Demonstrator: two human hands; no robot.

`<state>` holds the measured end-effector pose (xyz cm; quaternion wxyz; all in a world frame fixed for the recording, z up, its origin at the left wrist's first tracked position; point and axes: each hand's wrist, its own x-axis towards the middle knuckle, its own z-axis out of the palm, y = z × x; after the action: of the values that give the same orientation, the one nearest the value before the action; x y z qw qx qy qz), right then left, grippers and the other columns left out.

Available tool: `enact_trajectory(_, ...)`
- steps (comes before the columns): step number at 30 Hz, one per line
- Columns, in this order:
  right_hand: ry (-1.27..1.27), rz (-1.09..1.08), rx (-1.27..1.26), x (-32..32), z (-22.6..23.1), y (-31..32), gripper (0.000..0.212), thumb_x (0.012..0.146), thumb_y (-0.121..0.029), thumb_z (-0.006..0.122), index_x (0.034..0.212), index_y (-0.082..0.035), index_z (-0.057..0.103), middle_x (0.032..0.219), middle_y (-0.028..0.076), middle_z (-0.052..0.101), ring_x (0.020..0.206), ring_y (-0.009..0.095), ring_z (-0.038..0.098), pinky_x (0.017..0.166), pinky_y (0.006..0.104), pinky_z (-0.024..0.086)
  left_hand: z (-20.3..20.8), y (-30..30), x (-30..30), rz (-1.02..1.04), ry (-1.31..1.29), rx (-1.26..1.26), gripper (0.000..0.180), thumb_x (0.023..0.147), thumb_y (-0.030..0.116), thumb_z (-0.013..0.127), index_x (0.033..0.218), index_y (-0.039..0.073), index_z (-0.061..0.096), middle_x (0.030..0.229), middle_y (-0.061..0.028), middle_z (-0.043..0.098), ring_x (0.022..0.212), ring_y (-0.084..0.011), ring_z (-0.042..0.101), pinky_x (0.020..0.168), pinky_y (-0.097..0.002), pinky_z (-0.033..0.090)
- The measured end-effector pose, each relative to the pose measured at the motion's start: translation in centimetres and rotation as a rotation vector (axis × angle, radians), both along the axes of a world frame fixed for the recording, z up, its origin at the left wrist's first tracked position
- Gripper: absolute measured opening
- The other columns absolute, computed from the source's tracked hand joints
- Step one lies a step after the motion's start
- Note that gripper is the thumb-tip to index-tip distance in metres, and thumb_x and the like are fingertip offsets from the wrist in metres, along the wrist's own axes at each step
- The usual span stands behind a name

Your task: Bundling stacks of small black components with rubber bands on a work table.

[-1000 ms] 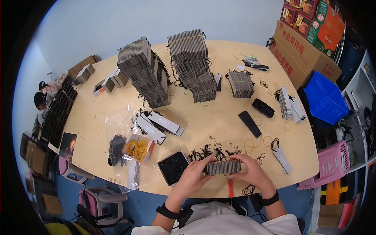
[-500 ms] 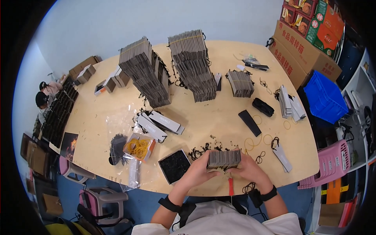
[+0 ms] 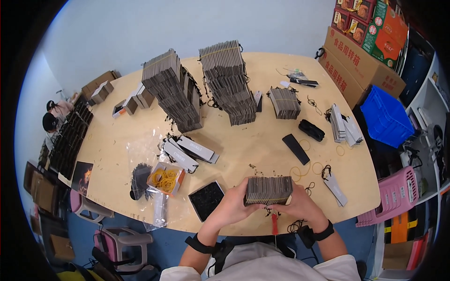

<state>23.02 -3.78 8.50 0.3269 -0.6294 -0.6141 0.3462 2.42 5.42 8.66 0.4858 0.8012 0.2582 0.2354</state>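
Observation:
Near the table's front edge, my left hand [image 3: 234, 205] and my right hand [image 3: 300, 204] are closed around the two ends of a bundle of grey cardboard tags [image 3: 268, 187]. The tags stand packed side by side, with a thin yellow band along the near side. Thumbs press the near side; the other fingers are partly hidden by the bundle. Black cords hang below it, close to a red-handled tool [image 3: 275, 224]. Left of my left hand lies a square tray [image 3: 191, 200] of small black pieces. A white-grey tag with black cord [image 3: 333, 188] lies right of my right hand.
Two tall stacks of grey tags [image 3: 164, 70] [image 3: 225, 61] stand at the back, with a smaller bundle [image 3: 285, 103] beside them. Yellow rubber bands [image 3: 165, 180] fill a small box. Right of the table are a blue crate [image 3: 386, 117] and cartons [image 3: 351, 61]. Two people [image 3: 51, 119] sit far left.
The bundle has tilted in my hands, showing more of the tags' faces. Black cords that spread beyond its far side are now mostly out of sight. The view has shifted slightly.

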Motion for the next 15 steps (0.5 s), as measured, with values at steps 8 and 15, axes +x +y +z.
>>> enact_trajectory(8, 0.295, 0.027, 0.11, -1.0, -2.0, 0.5, 0.097, 0.065, -0.011, 0.088, 0.143, -0.002, 0.032, 0.13, 0.014, 0.055, 0.124, 0.026, 0.052, 0.104, 0.0357, 0.041, -1.5, 0.1, -0.4, 0.028, -0.168, -0.324, 0.069, 0.072, 0.0, 0.082, 0.131, -0.001, 0.047, 0.12, -0.0076, 0.062, 0.112, -0.0151, 0.058, 0.096, -0.0328, 0.049)
enact_trajectory(15, 0.296, 0.025, 0.065, -1.1, -2.1, 0.0, 0.091, 0.066, -0.013, 0.086, 0.141, -0.002, 0.035, 0.127, 0.015, 0.057, 0.119, 0.026, 0.056, 0.1, 0.0353, 0.043, -2.0, -1.0, -0.8, -0.003, -0.367, -0.55, 0.066, 0.078, 0.002, 0.079, 0.133, -0.001, 0.044, 0.118, -0.0078, 0.061, 0.108, -0.0145, 0.06, 0.09, -0.0306, 0.051)
